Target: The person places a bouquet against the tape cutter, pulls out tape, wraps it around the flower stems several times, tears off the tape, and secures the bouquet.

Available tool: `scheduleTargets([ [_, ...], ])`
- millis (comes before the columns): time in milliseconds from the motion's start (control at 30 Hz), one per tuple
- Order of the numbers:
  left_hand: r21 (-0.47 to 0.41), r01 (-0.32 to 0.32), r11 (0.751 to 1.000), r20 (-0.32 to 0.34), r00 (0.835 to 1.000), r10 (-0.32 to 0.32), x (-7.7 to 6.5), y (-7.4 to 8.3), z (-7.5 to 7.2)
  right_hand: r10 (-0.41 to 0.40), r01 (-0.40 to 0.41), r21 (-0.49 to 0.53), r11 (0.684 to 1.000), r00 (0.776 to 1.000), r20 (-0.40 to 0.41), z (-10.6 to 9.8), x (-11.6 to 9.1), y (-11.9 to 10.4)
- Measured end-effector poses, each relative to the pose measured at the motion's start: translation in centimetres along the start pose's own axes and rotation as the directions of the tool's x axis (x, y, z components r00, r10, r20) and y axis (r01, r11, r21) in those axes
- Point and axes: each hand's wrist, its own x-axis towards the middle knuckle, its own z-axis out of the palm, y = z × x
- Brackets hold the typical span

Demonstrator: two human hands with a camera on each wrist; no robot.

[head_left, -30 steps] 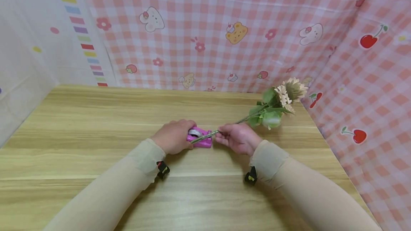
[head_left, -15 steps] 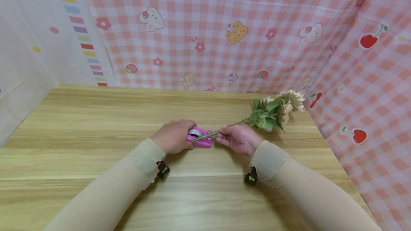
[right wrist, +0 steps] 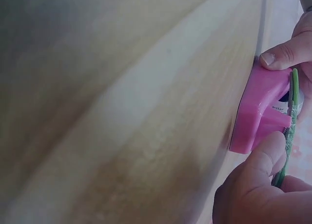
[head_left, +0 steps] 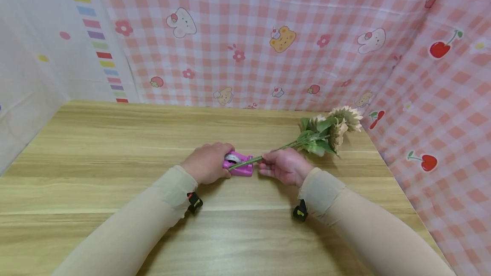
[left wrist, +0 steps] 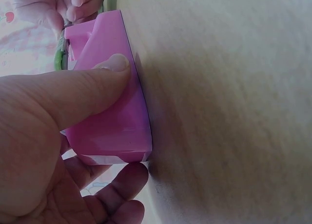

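Note:
A pink tape dispenser [head_left: 242,171] with a roll of tape in it rests on the wooden table. My left hand [head_left: 207,164] grips its left end, thumb on the near side in the left wrist view [left wrist: 105,124]. My right hand [head_left: 287,165] pinches the green stems [right wrist: 291,131] of artificial flowers [head_left: 339,129] between thumb and fingers. Over the dispenser lie the stem ends, in front of the tape roll, and clear tape shows around them in the right wrist view. The pale blossoms and green leaves extend to the back right.
The wooden table [head_left: 115,148] runs back to a pink checked cloth wall [head_left: 245,24]. Another checked cloth [head_left: 452,110] borders the right side, and a white one [head_left: 34,67] the left.
The flower bunch has turned about its stems, its heads dropping lower and its leaves shifting, mostly between the first two frames. Both hands stay nearly in place; the dispenser has not moved.

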Motion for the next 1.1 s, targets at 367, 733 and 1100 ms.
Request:
scheduleTargets([
  [367,0.004,0.003,1.000,0.000,1.000,-0.003,0.0,0.0,0.0,-0.032,0.035,0.074,0.997,0.999,-0.041,0.8,-0.2,-0.2],
  [733,0.018,0.002,1.000,-0.002,1.000,-0.002,0.4,-0.2,0.3,-0.015,0.025,0.156,0.987,0.997,-0.069,1.7,0.0,-0.5],
  [1100,0.006,0.003,1.000,-0.009,1.000,-0.003,0.1,0.0,0.3,-0.036,0.052,0.146,0.988,0.993,-0.109,1.9,0.1,-0.5],
])
